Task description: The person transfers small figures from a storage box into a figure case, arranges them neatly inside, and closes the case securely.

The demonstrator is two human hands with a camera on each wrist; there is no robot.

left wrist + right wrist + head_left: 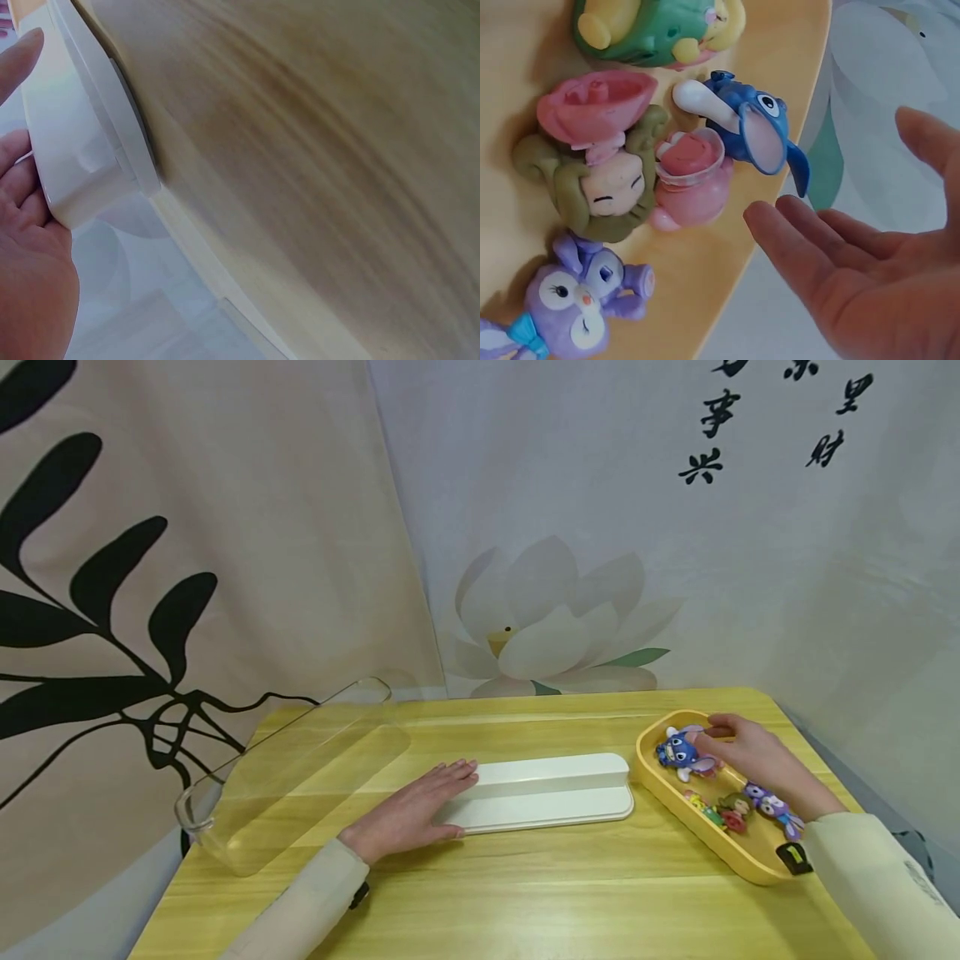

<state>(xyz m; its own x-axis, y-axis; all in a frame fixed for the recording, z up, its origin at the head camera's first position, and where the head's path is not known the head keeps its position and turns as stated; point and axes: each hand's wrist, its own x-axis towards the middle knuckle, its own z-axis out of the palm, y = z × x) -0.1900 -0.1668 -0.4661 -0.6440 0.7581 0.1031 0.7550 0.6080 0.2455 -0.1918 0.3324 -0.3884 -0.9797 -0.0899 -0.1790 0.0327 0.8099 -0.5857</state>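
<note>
My left hand [412,814] rests with extended fingers against the left end of a long white stepped base [551,789]; its fingers and thumb lie along the white side in the left wrist view. Over the far side of a yellow tray [693,822] is my right hand [742,750], fingers spread, beside a blue big-eared figurine [754,120]. A small gap shows between fingertips and figurine in the right wrist view. Also in the tray lie a pink figurine [694,184], a brown-haired doll figurine [735,810], a purple figurine [776,810] and a green-and-yellow figurine [652,34].
A clear plastic cover [300,768] stands on the left of the wooden table [525,902], partly past its edge. Behind the table hangs a printed cloth [300,527] with leaves, a lotus and writing. A dark strap [793,857] is at the right wrist.
</note>
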